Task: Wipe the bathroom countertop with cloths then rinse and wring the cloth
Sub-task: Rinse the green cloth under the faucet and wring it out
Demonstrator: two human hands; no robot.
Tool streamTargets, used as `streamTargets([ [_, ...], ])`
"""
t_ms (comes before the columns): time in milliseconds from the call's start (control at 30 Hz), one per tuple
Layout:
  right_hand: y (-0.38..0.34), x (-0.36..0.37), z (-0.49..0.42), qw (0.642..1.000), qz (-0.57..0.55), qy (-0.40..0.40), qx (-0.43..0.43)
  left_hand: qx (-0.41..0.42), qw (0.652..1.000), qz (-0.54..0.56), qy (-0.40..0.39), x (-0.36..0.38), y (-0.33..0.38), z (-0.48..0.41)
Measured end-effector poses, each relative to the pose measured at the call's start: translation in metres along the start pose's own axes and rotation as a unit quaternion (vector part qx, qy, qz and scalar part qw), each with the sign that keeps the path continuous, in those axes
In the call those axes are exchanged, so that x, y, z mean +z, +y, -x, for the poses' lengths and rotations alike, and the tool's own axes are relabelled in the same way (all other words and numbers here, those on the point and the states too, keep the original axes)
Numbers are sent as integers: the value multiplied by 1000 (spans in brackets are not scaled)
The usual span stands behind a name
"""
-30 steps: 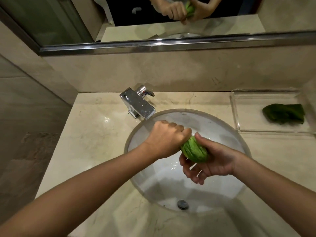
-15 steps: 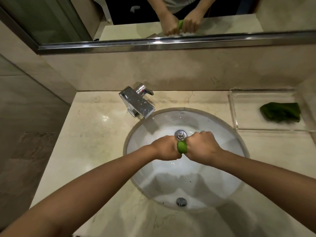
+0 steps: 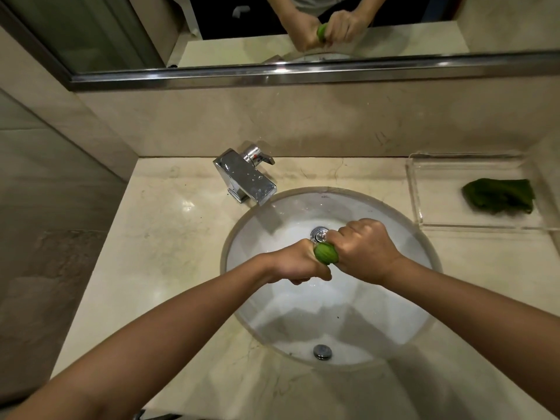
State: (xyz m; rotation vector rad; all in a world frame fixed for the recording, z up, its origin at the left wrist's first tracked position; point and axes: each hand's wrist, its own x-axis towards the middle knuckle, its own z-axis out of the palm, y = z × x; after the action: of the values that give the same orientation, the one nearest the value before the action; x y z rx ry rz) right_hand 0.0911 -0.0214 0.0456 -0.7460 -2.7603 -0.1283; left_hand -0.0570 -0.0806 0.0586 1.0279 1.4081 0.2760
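A light green cloth (image 3: 326, 253), twisted into a tight roll, is held over the white round sink (image 3: 394, 322). My left hand (image 3: 298, 262) grips its left end in a fist. My right hand (image 3: 365, 248) grips its right end, knuckles up. Only a short stretch of the cloth shows between the two fists. A second, dark green cloth (image 3: 498, 196) lies crumpled in a clear tray (image 3: 430, 189) at the right of the beige marble countertop (image 3: 157, 237).
A chrome faucet (image 3: 245, 177) stands at the sink's back left, with no water running from it. The drain plug (image 3: 318, 234) shows just behind my hands, an overflow fitting (image 3: 322, 351) at the near wall. A mirror (image 3: 303, 28) runs along the back wall.
My right hand turned from palm-up under the cloth to a fist around it. Both hands drew close together, and the cloth is wrung tighter with less of it showing.
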Motion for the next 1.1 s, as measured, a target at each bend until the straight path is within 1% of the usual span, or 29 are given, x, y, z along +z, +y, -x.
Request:
streamTargets([
  [67, 0, 0, 2, 1000, 3, 23, 12, 5, 1000, 17, 10, 1, 0, 1],
  [133, -3, -5, -3, 999, -7, 12, 36, 8, 999, 21, 33, 0, -1, -1],
  [167, -5, -6, -5, 998, -18, -13, 58, 16, 999, 10, 50, 0, -1, -2],
  [200, -8, -9, -6, 994, -25, -54, 88, 29, 997, -20, 74, 0, -1, -3],
  [233, -12, -14, -8, 983, -49, -112, 135, 46, 991, -72, 102, -1, -2, -3],
  [267, -17, -17, -7, 964, -94, -160, 190, 63, 981, -134, 126, -3, -2, -3],
  [300, -20, -19, -5, 946, -140, -179, 232, 79, 972, -174, 138, -4, -3, -1],
  [333, -21, -19, -1, 926, -186, -188, 270, 91, 970, -178, 137, -7, -5, 1],
  [367, -22, -21, 3, 901, -238, -191, 307, 91, 979, -138, 122, -9, -7, 4],
  [400, -19, -20, 7, 867, -303, -190, 346, 83, 989, -67, 102, -12, -10, 8],
  [433, -15, -19, 10, 822, -378, -184, 384, 73, 994, 21, 81, -15, -13, 13],
  [467, -13, -17, 13, 773, -448, -175, 414, 66, 990, 111, 64, -17, -16, 18],
  [500, -12, -16, 16, 732, -501, -168, 430, 58, 979, 186, 54, -17, -19, 21],
  [533, -12, -16, 17, 707, -540, -166, 426, 49, 969, 239, 48, -14, -21, 23],
  [600, -16, -18, 16, 674, -604, -177, 387, 34, 954, 295, 45, -6, -21, 23],
  [667, -21, -22, 16, 644, -650, -210, 343, 42, 946, 317, 51, 2, -20, 21],
  [733, -24, -28, 18, 634, -663, -228, 326, 65, 943, 319, 71, 7, -20, 18],
  [767, -24, -29, 20, 639, -654, -220, 340, 77, 943, 309, 93, 8, -22, 18],
  [833, -21, -24, 26, 660, -621, -169, 388, 101, 949, 257, 155, 8, -27, 16],
  [867, -20, -21, 28, 658, -619, -142, 405, 114, 949, 233, 177, 8, -29, 17],
  [900, -20, -19, 29, 643, -629, -122, 420, 128, 948, 220, 193, 8, -30, 18],
  [933, -21, -16, 29, 614, -649, -105, 437, 138, 944, 217, 205, 7, -29, 19],
  [1033, -26, -14, 26, 492, -719, -41, 489, 132, 941, 211, 230, 0, -26, 23],
  [1067, -25, -14, 24, 467, -729, -17, 500, 120, 947, 192, 229, -4, -27, 25],
  [1100, -24, -14, 24, 458, -730, 1, 508, 103, 958, 155, 218, -7, -28, 28],
])
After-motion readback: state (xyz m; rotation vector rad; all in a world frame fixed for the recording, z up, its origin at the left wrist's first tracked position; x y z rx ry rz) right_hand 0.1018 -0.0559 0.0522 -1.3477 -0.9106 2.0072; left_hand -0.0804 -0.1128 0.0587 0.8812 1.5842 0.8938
